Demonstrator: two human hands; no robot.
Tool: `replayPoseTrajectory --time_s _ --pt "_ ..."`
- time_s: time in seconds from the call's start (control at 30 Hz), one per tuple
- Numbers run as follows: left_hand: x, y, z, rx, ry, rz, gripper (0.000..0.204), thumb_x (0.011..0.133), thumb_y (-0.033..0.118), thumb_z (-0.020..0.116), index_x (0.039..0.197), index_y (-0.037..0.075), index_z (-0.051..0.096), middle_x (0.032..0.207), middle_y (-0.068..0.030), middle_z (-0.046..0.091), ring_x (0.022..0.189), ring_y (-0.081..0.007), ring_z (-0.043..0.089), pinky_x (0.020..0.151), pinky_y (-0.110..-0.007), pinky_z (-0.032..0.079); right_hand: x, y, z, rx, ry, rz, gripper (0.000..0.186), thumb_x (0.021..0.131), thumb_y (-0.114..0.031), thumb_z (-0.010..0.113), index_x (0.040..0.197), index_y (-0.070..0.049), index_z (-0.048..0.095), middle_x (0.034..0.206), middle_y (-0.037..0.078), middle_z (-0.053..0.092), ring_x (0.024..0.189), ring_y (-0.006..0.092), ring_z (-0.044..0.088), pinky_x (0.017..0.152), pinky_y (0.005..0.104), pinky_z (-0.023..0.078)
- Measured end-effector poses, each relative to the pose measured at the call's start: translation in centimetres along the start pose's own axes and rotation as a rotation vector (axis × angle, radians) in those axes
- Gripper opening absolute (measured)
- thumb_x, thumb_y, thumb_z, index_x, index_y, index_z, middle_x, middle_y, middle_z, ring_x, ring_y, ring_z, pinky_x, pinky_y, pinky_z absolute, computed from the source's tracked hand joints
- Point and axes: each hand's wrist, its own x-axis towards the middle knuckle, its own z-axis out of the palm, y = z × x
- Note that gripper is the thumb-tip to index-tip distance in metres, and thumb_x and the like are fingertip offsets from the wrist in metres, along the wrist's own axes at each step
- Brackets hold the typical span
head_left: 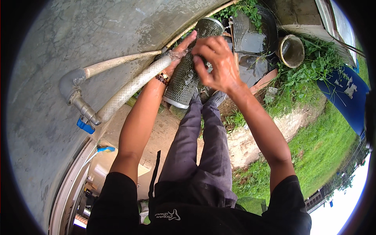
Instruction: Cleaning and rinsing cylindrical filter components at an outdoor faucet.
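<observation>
The step in hand appears to be rinsing and rubbing the mesh cylinder (pixel 183 80), which sits below the hands, beside the person's shoes (pixel 217 98) and near the foot of the grey wall (pixel 117 31). The left hand (pixel 179 53) would do best to keep the cylinder steady while the braided hose (pixel 137 86) points onto the mesh, not past it. The right hand (pixel 220 64) should work along the surface with light, even strokes — the wire may be rough on bare skin — and the cylinder should be turned so that no side is missed. A wet grip could slip near the metal rim (pixel 176 103).

Much is hard to make out. The left fingers stretch along the cylinder's side, but whether that hand clamps the hose or merely lies against it cannot be told. The right fingers are bent, their tips hidden or blurred, so whether they pinch anything is unclear. The hose's mouth is lost at the left palm — any flow there is uncertain — and the cylinder's underside is out of sight.
</observation>
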Motion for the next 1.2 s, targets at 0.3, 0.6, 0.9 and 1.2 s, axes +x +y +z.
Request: replayPoseTrajectory --time_s 0.3,0.6,0.9,1.2 --pt "3.5 3.5 1.7 0.058 -0.154 -0.418 0.051 0.106 0.031 0.04 0.143 -0.003 0.038 0.145 -0.0212 0.045 0.135 -0.0284 0.046 0.115 -0.046 0.038 0.5 4.6 -1.9 -0.202 0.218 -0.013 0.017 0.071 -0.002 0.064 0.088 -0.005 0.063 0.094 0.009 0.063 0.086 0.0269 0.058 0.074 0.04 0.047" --pt "3.2 2.5 -4.1 0.372 -0.456 0.037 0.057 0.107 0.028 0.032 0.154 -0.001 0.019 0.16 -0.0152 0.023 0.148 -0.0313 0.02 0.124 -0.042 0.018 1.0 0.6 1.8 -0.034 0.161 -0.236 0.021 0.067 -0.005 0.063 0.088 -0.005 0.063 0.098 0.007 0.061 0.09 0.0269 0.058 0.079 0.0407 0.047" --pt "4.8 1.4 -2.1 -0.149 -0.32 -0.597 0.061 0.105 0.041 0.04 0.153 0.005 0.029 0.156 -0.0129 0.029 0.144 -0.0173 0.027 0.122 -0.039 0.025 -1.6 -2.7 3.7 0.146 0.017 -0.26 0.02 0.064 -0.009 0.063 0.084 -0.006 0.063 0.097 0.007 0.062 0.091 0.0255 0.06 0.081 0.0408 0.047" --pt "4.0 2.5 0.6 -0.328 -0.182 -0.546 0.058 0.105 0.027 0.046 0.152 0.001 0.025 0.155 -0.0129 0.031 0.14 -0.0215 0.035 0.121 -0.035 0.027 0.3 2.7 2.0 -0.153 0.227 -0.063 0.017 0.063 -0.011 0.056 0.079 -0.006 0.058 0.088 0.01 0.059 0.082 0.0278 0.052 0.073 0.0398 0.041"
